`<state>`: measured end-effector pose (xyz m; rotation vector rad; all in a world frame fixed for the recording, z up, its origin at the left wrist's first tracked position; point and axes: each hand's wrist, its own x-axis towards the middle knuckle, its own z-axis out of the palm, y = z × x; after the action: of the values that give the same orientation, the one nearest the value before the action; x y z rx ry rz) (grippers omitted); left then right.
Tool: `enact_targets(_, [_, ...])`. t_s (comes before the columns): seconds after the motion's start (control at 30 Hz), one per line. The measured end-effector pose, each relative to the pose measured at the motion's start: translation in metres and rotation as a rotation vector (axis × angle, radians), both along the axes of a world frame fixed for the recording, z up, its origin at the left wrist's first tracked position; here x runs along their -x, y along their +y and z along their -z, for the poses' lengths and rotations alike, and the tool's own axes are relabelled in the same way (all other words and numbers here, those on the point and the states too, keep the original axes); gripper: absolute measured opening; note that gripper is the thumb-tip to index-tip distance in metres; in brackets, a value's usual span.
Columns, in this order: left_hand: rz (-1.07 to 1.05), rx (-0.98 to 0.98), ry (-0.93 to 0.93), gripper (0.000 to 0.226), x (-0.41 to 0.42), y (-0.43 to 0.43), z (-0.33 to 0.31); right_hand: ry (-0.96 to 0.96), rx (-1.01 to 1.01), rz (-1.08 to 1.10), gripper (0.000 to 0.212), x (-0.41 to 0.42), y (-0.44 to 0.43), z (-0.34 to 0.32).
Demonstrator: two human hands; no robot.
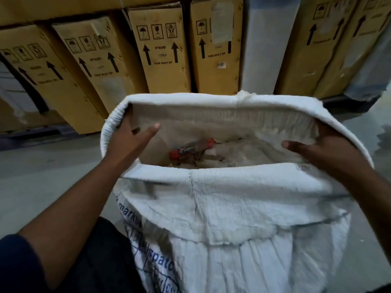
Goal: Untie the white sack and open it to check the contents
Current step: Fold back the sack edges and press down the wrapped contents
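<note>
1. Cardboard boxes printed with up-arrows stand in a row along the back, behind the sack.
2. Woven white sack stands on the grey floor, mouth untied, rim rolled down and spread wide. It looks soft, floppy and light; the thick rolled rim seems the best hold.
3. Left hand is inside the mouth, fingers loosely spread against the left rim, gripping nothing firmly.
4. Right hand presses the right rim outward, fingers extended.
5. Red wrapper lies among pale scraps inside.
</note>
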<state>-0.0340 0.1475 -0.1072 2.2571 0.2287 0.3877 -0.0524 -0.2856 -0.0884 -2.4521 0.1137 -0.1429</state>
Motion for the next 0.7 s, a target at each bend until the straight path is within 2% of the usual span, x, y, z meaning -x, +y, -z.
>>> enact_targets(0.07, [-0.039,-0.063,0.024,0.087,-0.016,0.002,0.004,0.067,-0.044,-0.009,0.098,-0.009,-0.010,0.003])
enact_targets(0.13, [-0.054,-0.081,0.054,0.079,-0.031,0.001,0.012,0.201,-0.264,-0.076,0.079,-0.018,-0.024,0.006])
enact_targets(0.17, [-0.042,-0.064,0.080,0.079,-0.037,0.000,0.016,0.309,-0.370,-0.107,0.068,-0.021,-0.030,0.009])
enact_targets(0.23, [-0.035,-0.003,0.137,0.084,-0.048,0.002,0.034,0.451,-0.411,-0.109,0.057,-0.026,-0.040,0.022])
enact_targets(0.33, [-0.005,0.035,0.238,0.080,-0.055,-0.008,0.061,0.485,-0.342,-0.085,0.067,-0.031,-0.058,0.062])
enact_targets(0.37, [0.030,0.013,0.304,0.077,-0.050,-0.019,0.063,0.474,-0.280,-0.110,0.062,-0.029,-0.058,0.069])
enact_targets(0.47, [0.205,-0.209,0.616,0.087,-0.038,-0.039,0.067,0.426,0.058,-0.217,0.044,-0.025,-0.046,0.058])
enact_targets(0.5, [0.280,-0.331,0.679,0.091,-0.034,-0.044,0.063,0.408,0.165,-0.266,0.045,-0.026,-0.041,0.052])
enact_targets(0.6, [0.482,-0.654,0.710,0.097,-0.012,-0.060,0.040,0.309,0.345,-0.447,0.061,-0.011,-0.012,0.030])
enact_targets(0.7, [0.561,-0.747,0.687,0.085,0.027,-0.085,0.008,0.339,0.367,-0.652,0.074,0.017,0.020,0.012])
